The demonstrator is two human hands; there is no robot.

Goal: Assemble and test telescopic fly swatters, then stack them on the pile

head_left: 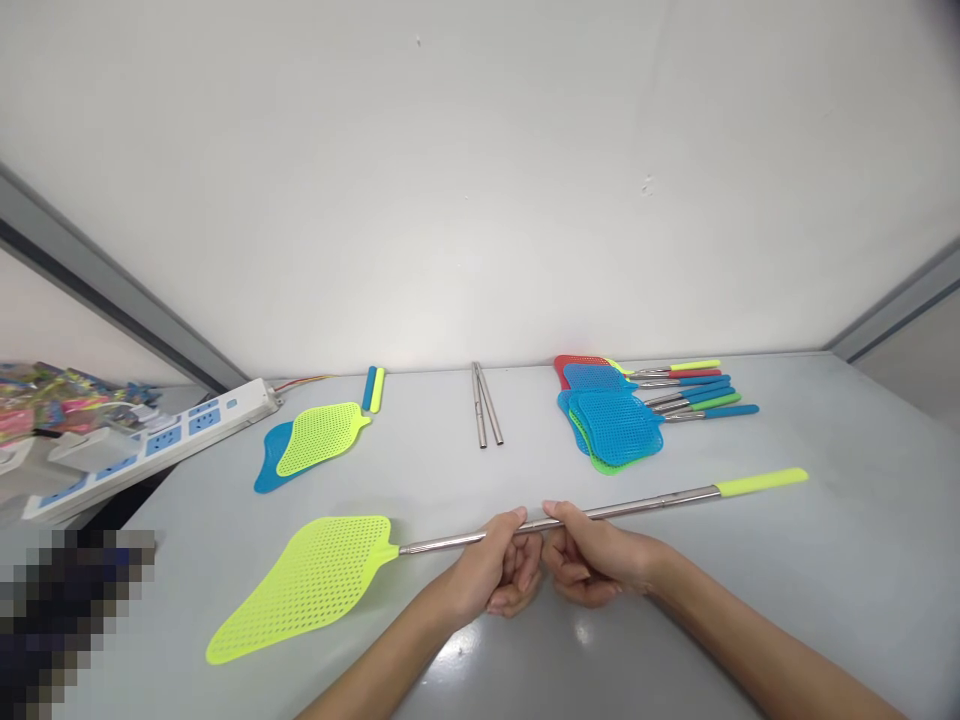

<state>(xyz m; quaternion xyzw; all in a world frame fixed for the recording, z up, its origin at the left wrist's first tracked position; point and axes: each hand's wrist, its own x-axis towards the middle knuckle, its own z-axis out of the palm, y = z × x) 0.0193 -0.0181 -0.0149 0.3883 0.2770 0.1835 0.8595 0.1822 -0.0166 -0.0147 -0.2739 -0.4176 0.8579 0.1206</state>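
Note:
A yellow-green fly swatter [315, 580] with a long metal rod lies across my view, held in both hands just above the grey table [825, 600]. My left hand [499, 565] is closed round the rod, thumb along its top, on the side nearer the perforated head. Close beside it, my right hand [592, 555] grips the same rod, on the side toward the yellow-green handle sleeve [763, 482]. Both hands' fingers are curled beneath the rod.
Several fly swatters [619, 425] are piled at the back right. Loose metal rods [487, 405] lie at the back middle. Left of them are two handle sleeves [377, 390] and two loose swatter heads [322, 437]. A power strip [217, 420] stands at the left edge, by bagged colourful items [67, 405].

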